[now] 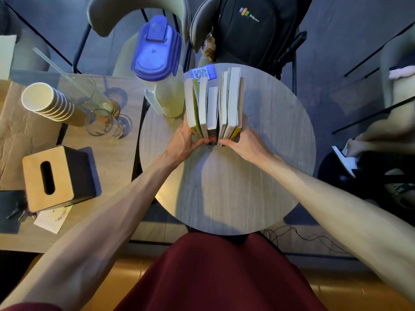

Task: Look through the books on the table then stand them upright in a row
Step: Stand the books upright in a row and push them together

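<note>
Several books (213, 104) stand upright in a row on the round grey table (269, 142), spines toward me, page edges facing up. My left hand (184, 140) presses against the left end of the row, fingers curled onto the spines. At the right end my right hand (242, 140) does the same, so the row is squeezed between both hands. A small gap shows between the middle books.
A jug with a blue lid (159, 63) stands just left of the books. A QR card (203, 72) lies behind them. The side table holds stacked paper cups (47, 102), glasses (101, 122) and a tissue box (56, 178). A chair with a black backpack (249, 28) stands behind.
</note>
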